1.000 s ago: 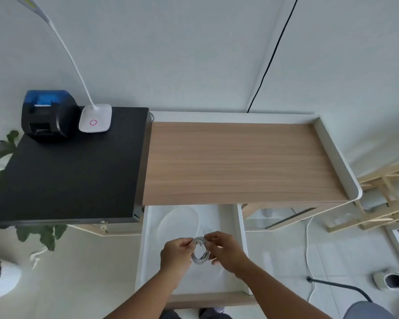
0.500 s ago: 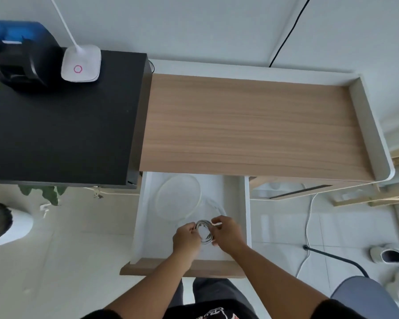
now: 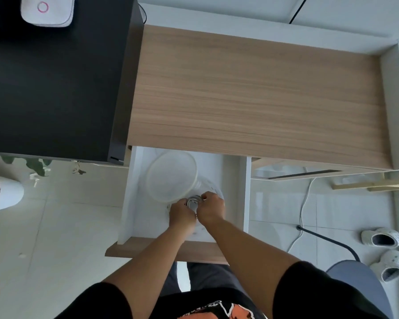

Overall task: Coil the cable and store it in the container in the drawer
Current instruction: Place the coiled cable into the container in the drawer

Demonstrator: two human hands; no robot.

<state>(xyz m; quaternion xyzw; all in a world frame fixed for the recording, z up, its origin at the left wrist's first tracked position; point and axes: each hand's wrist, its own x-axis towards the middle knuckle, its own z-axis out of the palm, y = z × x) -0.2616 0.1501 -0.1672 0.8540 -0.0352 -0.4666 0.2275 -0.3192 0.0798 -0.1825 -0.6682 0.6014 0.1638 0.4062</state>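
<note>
The white drawer [image 3: 244,199] is pulled out below the wooden desk top. In it, a round translucent lid [image 3: 171,176] lies tilted on the left. Just right of it stands a clear round container [image 3: 211,184], partly hidden by my hands. My left hand [image 3: 182,214] and my right hand [image 3: 211,208] are close together low inside the drawer, at the container's near rim. Both pinch a small coil of white cable [image 3: 193,201], which shows only between the fingers.
The wooden desk top [image 3: 251,95] has a raised white rim on the right. A black desk [image 3: 55,77] with a white lamp base [image 3: 47,10] lies to the left. A white wire, a black cable, slippers [image 3: 382,238] and a grey chair seat [image 3: 359,286] are on the right floor.
The view has tilted down and come closer. Both hands have lowered the coiled cable from above the drawer down to the container beside the lid.
</note>
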